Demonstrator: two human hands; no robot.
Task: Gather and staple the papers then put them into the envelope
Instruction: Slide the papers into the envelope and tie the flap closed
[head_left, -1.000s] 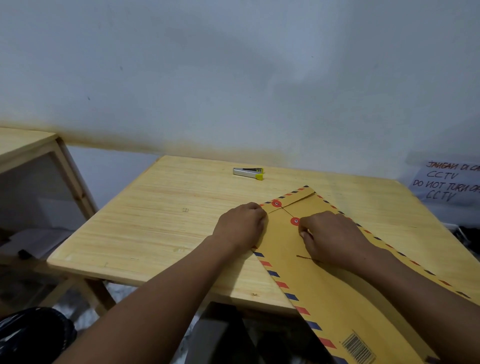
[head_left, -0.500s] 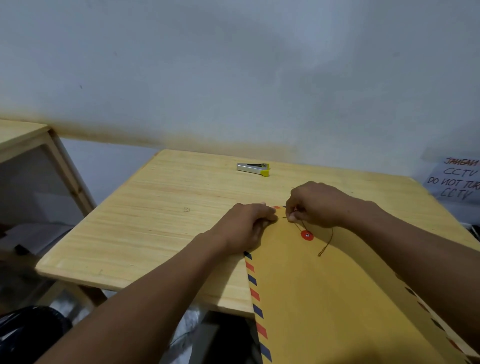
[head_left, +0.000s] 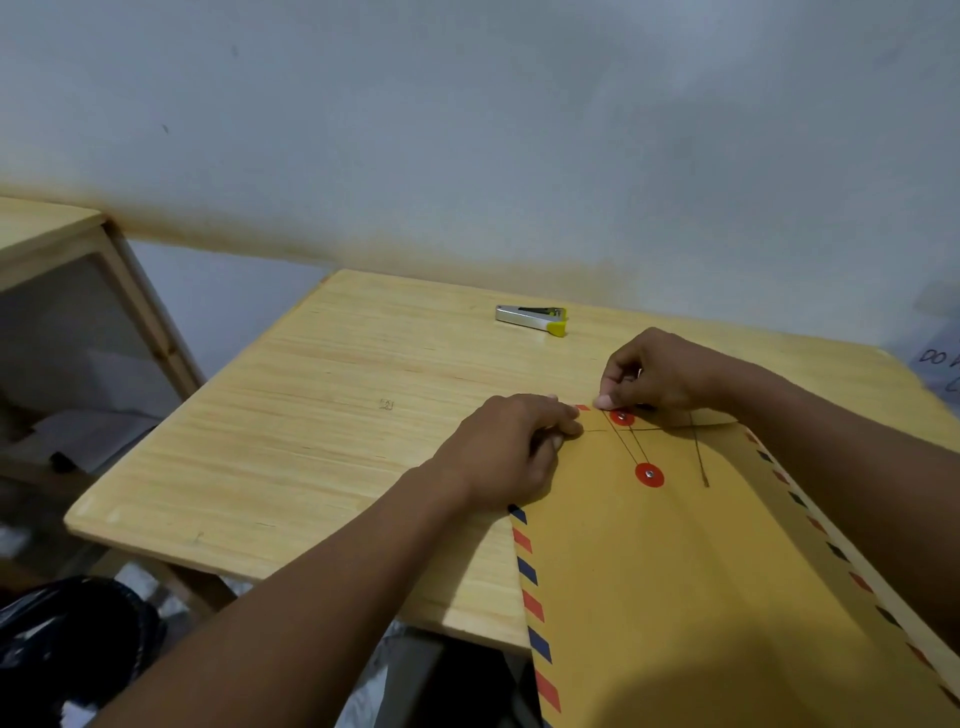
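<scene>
The envelope (head_left: 675, 597), a large brown one with red and blue stripes along its edges, lay on the right part of the wooden bench (head_left: 322, 441), its near end reaching past the bench's front edge toward the camera. Its flap was folded down at the far end. Two red closure discs sat on it: the upper disc (head_left: 622, 417) on the flap and the lower disc (head_left: 649, 475) on the body just below. A thin dark string (head_left: 631, 447) ran between the two discs, and a loose end (head_left: 698, 457) trailed down to the right.

The left hand (head_left: 511, 449) lay on the envelope's far left corner, fingers curled and pressing the flap flat; its grip was closed loosely, with nothing held inside it. The right hand (head_left: 660, 374) hovered at the flap beside the upper disc, thumb and forefinger pinched together on the string.

No papers could be seen outside the envelope.

Farther back on the bench, well apart from both hands, a small silver stapler (head_left: 530, 318) with a yellow tip lay on its side. A second wooden piece of furniture (head_left: 78, 244) stood to the left, against the pale wall (head_left: 467, 130).
</scene>
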